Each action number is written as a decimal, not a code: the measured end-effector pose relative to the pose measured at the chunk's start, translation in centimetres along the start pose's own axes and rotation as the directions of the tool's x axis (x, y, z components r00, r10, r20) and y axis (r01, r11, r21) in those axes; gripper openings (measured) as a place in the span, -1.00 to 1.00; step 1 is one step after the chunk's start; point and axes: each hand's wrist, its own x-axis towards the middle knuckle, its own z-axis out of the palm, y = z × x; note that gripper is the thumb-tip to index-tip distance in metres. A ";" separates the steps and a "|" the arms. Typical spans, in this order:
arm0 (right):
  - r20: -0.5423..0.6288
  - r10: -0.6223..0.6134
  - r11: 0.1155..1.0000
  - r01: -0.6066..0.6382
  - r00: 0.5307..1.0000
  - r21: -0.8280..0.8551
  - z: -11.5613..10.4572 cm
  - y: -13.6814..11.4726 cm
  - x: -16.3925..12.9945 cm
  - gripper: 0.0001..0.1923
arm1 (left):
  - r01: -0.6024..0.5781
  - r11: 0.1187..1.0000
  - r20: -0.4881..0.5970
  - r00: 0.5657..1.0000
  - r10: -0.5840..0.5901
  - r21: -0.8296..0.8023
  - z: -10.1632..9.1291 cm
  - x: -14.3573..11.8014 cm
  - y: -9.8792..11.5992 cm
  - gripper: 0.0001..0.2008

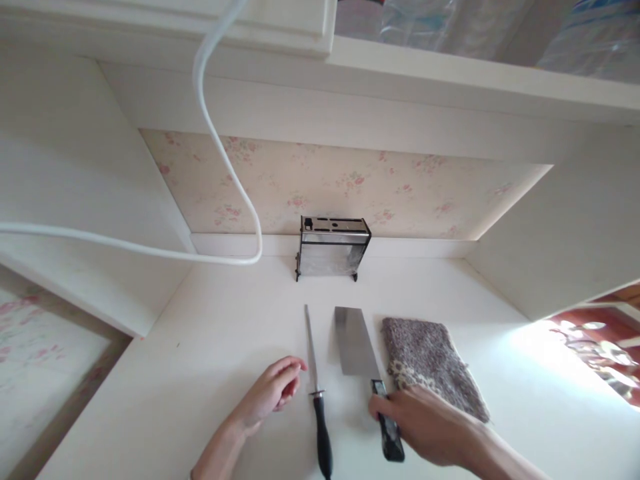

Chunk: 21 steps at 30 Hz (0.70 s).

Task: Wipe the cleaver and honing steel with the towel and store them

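A cleaver [355, 347] with a wide steel blade lies flat on the white counter [200, 347], blade pointing away from me. My right hand [425, 423] rests over its black handle, fingers curled around it. Left of it lies a honing steel [315, 373] with a thin rod and a black handle. My left hand [273, 393] hovers just left of the rod with loosely curled fingers, holding nothing. A metal knife block [333, 247] stands upright against the back wall.
A brownish speckled cloth [433, 363] lies right of the cleaver, partly under my right hand. A white cable [220, 147] loops down from above at the left. White cabinet walls close in both sides, and floral wallpaper [325, 183] covers the back.
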 end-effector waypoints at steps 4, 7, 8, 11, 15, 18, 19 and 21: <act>-0.302 0.117 0.955 -0.024 0.946 0.294 -3.9 0.6 -0.4 -0.81 | -0.014 0.999 -0.022 1.000 0.014 0.029 0.1 0.1 -0.1 -0.67; -0.500 0.374 0.849 -0.072 0.781 0.523 -6.2 1.4 0.2 -0.71 | -0.010 1.000 0.003 1.000 0.010 0.013 0.2 0.0 0.0 -0.67; -0.521 0.461 0.797 -0.078 0.718 0.598 -6.8 1.7 0.4 -0.68 | -0.011 1.000 0.004 1.000 0.011 0.001 0.1 0.0 0.0 -0.67; -0.505 0.638 0.617 0.006 0.581 0.787 -9.2 2.4 0.5 -0.60 | -0.026 0.999 -0.024 0.999 0.025 -0.038 -0.1 -0.2 -0.1 -0.67; -0.616 0.668 0.568 0.249 0.417 0.785 -13.5 3.0 -0.5 -0.57 | -0.051 0.997 -0.063 0.997 0.047 -0.064 -0.3 -0.2 -0.5 -0.69; -0.745 0.617 0.634 0.401 0.253 0.662 -17.1 3.8 -0.7 -0.66 | -0.064 0.996 -0.066 0.996 0.060 -0.056 -0.3 0.0 -0.7 -0.69; -0.767 0.603 0.640 0.442 0.219 0.629 -18.2 4.1 -0.6 -0.69 | -0.068 0.996 -0.065 0.996 0.064 -0.052 -0.2 0.1 -0.8 -0.69; -0.782 0.588 0.628 0.494 0.204 0.601 -20.5 4.9 0.0 -0.73 | -0.071 0.996 -0.071 0.995 0.068 -0.048 -0.2 0.2 -0.9 -0.69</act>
